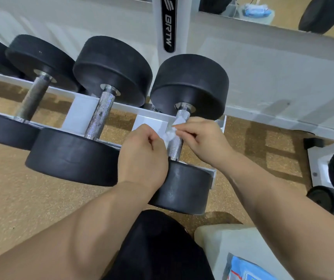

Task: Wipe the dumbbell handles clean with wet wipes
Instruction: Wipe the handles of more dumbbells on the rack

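Masking handle (175,148): wipe (169,136), left hand (143,152), right hand (203,141)

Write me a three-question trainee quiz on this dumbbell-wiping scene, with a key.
1. True or false: the left hand and the right hand both grip the wet wipe.
2. The wipe sits on the handle of which dumbbell on the rack?
A. the one farthest left
B. the second from the left
C. the one farthest right
3. Fill the gap: the rack's frame is ____ in colour.
Key: 1 true; 2 C; 3 white.
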Motion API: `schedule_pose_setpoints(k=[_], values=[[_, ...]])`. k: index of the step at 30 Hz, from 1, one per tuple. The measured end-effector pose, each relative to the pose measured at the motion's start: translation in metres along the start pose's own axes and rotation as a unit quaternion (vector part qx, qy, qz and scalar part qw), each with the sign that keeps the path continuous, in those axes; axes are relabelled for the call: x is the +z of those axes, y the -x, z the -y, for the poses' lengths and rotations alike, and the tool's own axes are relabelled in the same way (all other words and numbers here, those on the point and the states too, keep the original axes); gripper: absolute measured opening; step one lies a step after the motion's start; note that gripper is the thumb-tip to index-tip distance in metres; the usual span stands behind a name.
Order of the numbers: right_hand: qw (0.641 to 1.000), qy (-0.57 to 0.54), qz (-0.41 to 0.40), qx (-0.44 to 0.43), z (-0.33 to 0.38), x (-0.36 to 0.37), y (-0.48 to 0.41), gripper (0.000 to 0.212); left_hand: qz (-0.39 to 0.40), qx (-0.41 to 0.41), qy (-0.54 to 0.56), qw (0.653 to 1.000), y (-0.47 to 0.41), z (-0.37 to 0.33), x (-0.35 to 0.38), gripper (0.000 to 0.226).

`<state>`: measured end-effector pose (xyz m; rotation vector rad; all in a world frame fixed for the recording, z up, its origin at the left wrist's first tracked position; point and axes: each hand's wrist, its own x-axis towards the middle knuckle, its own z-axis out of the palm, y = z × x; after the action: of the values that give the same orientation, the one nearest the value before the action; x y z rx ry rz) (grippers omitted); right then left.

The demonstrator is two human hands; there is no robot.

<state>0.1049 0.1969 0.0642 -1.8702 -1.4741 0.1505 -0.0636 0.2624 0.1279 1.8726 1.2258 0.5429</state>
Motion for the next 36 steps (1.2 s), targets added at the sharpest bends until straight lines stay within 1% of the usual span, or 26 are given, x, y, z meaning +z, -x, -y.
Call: schedule_pose_setpoints(k=[2, 4, 5, 8, 9, 10, 11, 12, 13, 14, 15, 16, 18, 21, 22, 23, 24, 25, 28, 29, 30, 31, 33, 34, 35, 36], values=[[0.997, 0.005, -0.057, 0.05, -0.006, 0.001, -0.014, 0.018, -0.002, -0.002, -0.001, 1.0, 0.0, 0.0, -0.001, 0.017], [0.995, -0.007, -0.071, 0.067, -0.007, 0.001, -0.014, 0.018, -0.004, 0.0, 0.0, 1.0, 0.0, 0.0, -0.001, 0.017], [0.997, -0.014, -0.049, 0.052, -0.005, 0.0, -0.009, 0.018, -0.003, 0.001, 0.002, 1.0, 0.0, 0.001, -0.001, 0.017], [0.995, -0.049, 0.087, -0.012, 0.002, -0.004, 0.011, 0.018, -0.001, 0.005, 0.0, 1.0, -0.001, 0.002, 0.001, 0.016], [0.991, -0.05, 0.12, -0.03, 0.003, -0.005, 0.013, 0.019, -0.001, 0.008, -0.001, 1.0, -0.002, 0.002, 0.001, 0.017], [0.99, -0.039, 0.128, -0.043, 0.004, -0.005, 0.011, 0.018, -0.002, 0.01, -0.003, 1.0, -0.002, 0.002, 0.001, 0.017], [0.993, -0.016, 0.109, -0.052, 0.002, -0.004, 0.006, 0.018, -0.003, 0.011, -0.006, 1.0, -0.002, 0.002, 0.001, 0.017], [0.996, 0.007, 0.07, -0.052, -0.001, -0.002, -0.001, 0.018, -0.002, 0.011, -0.011, 1.0, -0.002, 0.001, 0.001, 0.017], [0.999, 0.021, 0.021, -0.032, -0.004, -0.001, -0.01, 0.017, -0.001, 0.01, -0.016, 1.0, -0.003, 0.001, 0.001, 0.018], [0.999, 0.022, -0.027, 0.006, -0.007, -0.001, -0.018, 0.017, 0.002, 0.009, -0.02, 1.0, -0.003, 0.001, 0.001, 0.018], [0.997, 0.013, -0.06, 0.04, -0.009, -0.001, -0.024, 0.017, 0.006, 0.008, -0.022, 1.0, -0.003, 0.0, 0.001, 0.018], [0.996, 0.004, -0.073, 0.059, -0.011, -0.001, -0.025, 0.017, 0.008, 0.006, -0.023, 1.0, -0.003, 0.0, 0.001, 0.019], [0.998, -0.008, -0.043, 0.05, -0.01, -0.001, -0.015, 0.018, 0.012, 0.006, -0.025, 1.0, -0.002, 0.0, 0.0, 0.019], [0.996, -0.052, 0.072, -0.004, 0.002, -0.003, 0.015, 0.02, 0.013, 0.005, -0.023, 1.0, -0.002, -0.001, 0.001, 0.018], [0.993, -0.059, 0.1, -0.018, 0.003, -0.004, 0.019, 0.02, 0.013, 0.005, -0.022, 1.0, -0.002, -0.001, 0.001, 0.018], [0.992, -0.056, 0.109, -0.031, 0.003, -0.005, 0.017, 0.02, 0.013, 0.006, -0.025, 1.0, -0.003, -0.001, 0.001, 0.018], [0.993, -0.041, 0.1, -0.043, 0.001, -0.005, 0.012, 0.02, 0.013, 0.005, -0.029, 0.999, -0.003, -0.001, 0.001, 0.018], [0.996, -0.032, 0.075, -0.038, -0.002, -0.005, 0.005, 0.019, 0.014, 0.003, -0.033, 0.999, -0.003, -0.001, 0.0, 0.019], [0.996, -0.042, -0.034, 0.066, -0.011, 0.0, -0.01, 0.019, 0.015, -0.007, -0.037, 0.999, -0.001, -0.004, -0.001, 0.02], [0.993, -0.052, -0.053, 0.087, -0.011, 0.002, -0.008, 0.019, 0.016, -0.01, -0.036, 0.999, -0.001, -0.004, -0.001, 0.02], [0.993, -0.061, -0.053, 0.091, -0.009, 0.004, -0.003, 0.02, 0.018, -0.012, -0.035, 0.999, 0.0, -0.004, -0.001, 0.02], [0.993, -0.074, -0.036, 0.083, -0.006, 0.004, 0.005, 0.021, 0.018, -0.013, -0.033, 0.999, 0.0, -0.004, -0.001, 0.02], [0.99, -0.12, 0.027, 0.076, -0.001, 0.002, 0.023, 0.023, 0.02, -0.017, -0.025, 0.999, 0.0, -0.003, 0.0, 0.02], [0.984, -0.147, 0.052, 0.087, -0.001, 0.001, 0.03, 0.025, 0.021, -0.02, -0.022, 0.999, 0.0, -0.003, 0.0, 0.02], [0.977, -0.173, 0.057, 0.106, -0.001, 0.0, 0.032, 0.029, 0.023, -0.022, -0.02, 0.999, 0.0, -0.003, 0.001, 0.02], [0.972, -0.193, 0.041, 0.131, -0.003, 0.002, 0.029, 0.032, 0.024, -0.02, -0.022, 0.999, 0.0, -0.003, 0.001, 0.02]])
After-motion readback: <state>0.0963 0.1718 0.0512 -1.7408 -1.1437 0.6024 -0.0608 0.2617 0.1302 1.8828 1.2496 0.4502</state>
